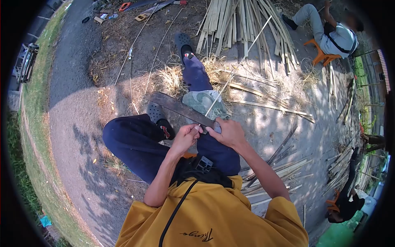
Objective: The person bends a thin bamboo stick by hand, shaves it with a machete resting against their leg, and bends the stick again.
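**Sitting outdoors, everything going on over the lap**

So the right hand (pixel 227 131) is curled firmly around the handle end of a long dark knife (pixel 179 108), with the thumb out near the blade. The left hand (pixel 186 138) is closed too, thumb and fingertips pinched on the near end of a thin pale strip (pixel 245 56), just beside the right hand. Neither one is open at all.

That strip runs from the fingertips, past the blade, over a camo-patterned cloth (pixel 195 99) on the leg and out toward a big pile of strips (pixel 234 26) on the ground. The knife crosses it at an angle, tip pointing off to the left (can't tell how hard the edge is pressing, if at all).

Curly shavings (pixel 169 80) are heaped around the feet, which are in dark clogs (pixel 183 41). Loose strips (pixel 277 177) lie on the ground to the right, and a few saws (pixel 144 15) sit at the far left. Two other people are around on the right: a seated person (pixel 339 39) on an orange stool (pixel 321 53), and a person in dark clothes (pixel 345 203) further down.
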The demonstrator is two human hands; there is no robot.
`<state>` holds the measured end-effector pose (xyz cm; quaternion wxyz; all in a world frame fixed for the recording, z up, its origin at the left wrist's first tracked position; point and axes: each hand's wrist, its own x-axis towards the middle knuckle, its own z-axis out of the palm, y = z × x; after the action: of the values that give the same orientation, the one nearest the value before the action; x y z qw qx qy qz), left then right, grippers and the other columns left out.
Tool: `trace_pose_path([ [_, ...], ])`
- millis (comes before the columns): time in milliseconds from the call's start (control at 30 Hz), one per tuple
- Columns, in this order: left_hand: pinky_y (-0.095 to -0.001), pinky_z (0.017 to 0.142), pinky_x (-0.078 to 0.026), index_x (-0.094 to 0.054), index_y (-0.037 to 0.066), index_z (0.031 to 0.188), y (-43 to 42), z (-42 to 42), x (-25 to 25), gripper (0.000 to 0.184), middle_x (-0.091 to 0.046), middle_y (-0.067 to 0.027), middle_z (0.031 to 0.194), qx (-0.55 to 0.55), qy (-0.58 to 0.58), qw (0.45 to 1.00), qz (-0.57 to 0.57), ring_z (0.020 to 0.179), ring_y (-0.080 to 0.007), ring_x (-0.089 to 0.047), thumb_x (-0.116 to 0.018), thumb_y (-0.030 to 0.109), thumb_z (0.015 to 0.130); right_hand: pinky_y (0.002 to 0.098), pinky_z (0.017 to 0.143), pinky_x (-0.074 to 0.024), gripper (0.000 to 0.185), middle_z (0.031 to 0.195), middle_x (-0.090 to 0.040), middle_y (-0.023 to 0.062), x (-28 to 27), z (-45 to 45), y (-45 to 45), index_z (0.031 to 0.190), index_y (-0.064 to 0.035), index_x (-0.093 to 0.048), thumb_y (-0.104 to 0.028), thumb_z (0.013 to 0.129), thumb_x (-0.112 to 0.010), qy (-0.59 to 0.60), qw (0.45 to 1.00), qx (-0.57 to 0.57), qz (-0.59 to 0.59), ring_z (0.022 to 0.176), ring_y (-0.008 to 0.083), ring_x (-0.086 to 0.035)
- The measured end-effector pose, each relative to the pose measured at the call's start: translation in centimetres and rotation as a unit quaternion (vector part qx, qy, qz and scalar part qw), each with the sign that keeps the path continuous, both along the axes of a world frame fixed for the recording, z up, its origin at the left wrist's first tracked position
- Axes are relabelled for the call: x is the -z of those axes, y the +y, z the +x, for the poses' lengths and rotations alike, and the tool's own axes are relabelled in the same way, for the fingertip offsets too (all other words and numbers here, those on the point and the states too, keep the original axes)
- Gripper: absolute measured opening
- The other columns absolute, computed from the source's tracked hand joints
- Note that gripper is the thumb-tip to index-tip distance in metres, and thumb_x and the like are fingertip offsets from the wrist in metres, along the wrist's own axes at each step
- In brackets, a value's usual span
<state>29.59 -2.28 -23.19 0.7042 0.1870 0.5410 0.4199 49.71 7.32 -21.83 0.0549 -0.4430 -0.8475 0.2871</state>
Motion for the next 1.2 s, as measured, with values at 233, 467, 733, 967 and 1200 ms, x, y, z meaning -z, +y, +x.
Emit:
trace_pose_path([
  [233, -0.0209, 0.048, -0.021, -0.063, 0.008, 0.096, -5.6, -1.9, -2.5, 0.028, -0.039, 0.0094, 0.069, 0.013, -0.025, 0.999, -0.034, 0.053, 0.0006, -0.027, -0.049, 0.026, 0.114, 0.0532, 0.066, -0.0578, 0.059, 0.070, -0.069, 0.0253, 0.6, 0.1, 0.0, 0.100, -0.0024, -0.070, -0.061, 0.093, -0.064, 0.011, 1.000, 0.006, -0.001, 0.071, 0.0454, -0.072],
  [467, -0.0212, 0.048, -0.020, -0.063, 0.007, 0.096, -12.7, -4.7, -6.6, 0.026, -0.041, 0.0091, 0.068, 0.016, 0.047, 0.997, -0.051, 0.053, 0.0012, -0.027, -0.051, 0.023, 0.113, 0.0532, 0.063, -0.0551, 0.051, 0.068, -0.068, 0.0235, 0.3, -0.1, 0.0, 0.097, -0.0053, -0.070, -0.056, 0.093, -0.066, 0.013, 1.000, 0.021, 0.012, 0.069, 0.0441, -0.070],
  [733, -0.0243, 0.063, -0.038, -0.070, 0.002, 0.090, -24.9, -13.9, -14.6, 0.026, -0.055, 0.0023, 0.073, 0.082, 0.216, 0.963, -0.141, 0.069, -0.0063, -0.048, -0.056, 0.016, 0.106, 0.0529, 0.063, -0.0547, 0.050, 0.069, -0.068, 0.0231, 0.5, -0.1, -0.2, 0.097, -0.0058, -0.071, -0.056, 0.095, -0.064, 0.032, 0.997, 0.061, 0.021, 0.070, 0.0451, -0.070],
  [967, -0.0242, 0.057, -0.034, -0.073, -0.001, 0.091, -35.7, -21.5, -21.3, 0.024, -0.054, 0.0017, 0.067, 0.042, 0.231, 0.947, -0.219, 0.062, -0.0055, -0.043, -0.063, 0.017, 0.103, 0.0533, 0.064, -0.0549, 0.054, 0.070, -0.068, 0.0251, 0.9, 0.1, -0.6, 0.095, -0.0026, -0.070, -0.056, 0.095, -0.064, 0.044, 0.996, 0.074, 0.007, 0.069, 0.0462, -0.070],
  [1200, -0.0246, 0.055, -0.036, -0.078, -0.001, 0.100, -44.1, -27.4, -23.4, 0.019, -0.067, -0.0051, 0.069, -0.047, 0.296, 0.924, -0.238, 0.059, -0.0073, -0.050, -0.068, 0.015, 0.100, 0.0355, 0.051, -0.0459, 0.044, 0.059, -0.060, 0.0080, 2.2, 2.3, -1.5, 0.084, -0.0020, -0.063, -0.043, 0.100, -0.067, 0.287, 0.938, 0.186, -0.056, 0.051, 0.0223, -0.059],
])
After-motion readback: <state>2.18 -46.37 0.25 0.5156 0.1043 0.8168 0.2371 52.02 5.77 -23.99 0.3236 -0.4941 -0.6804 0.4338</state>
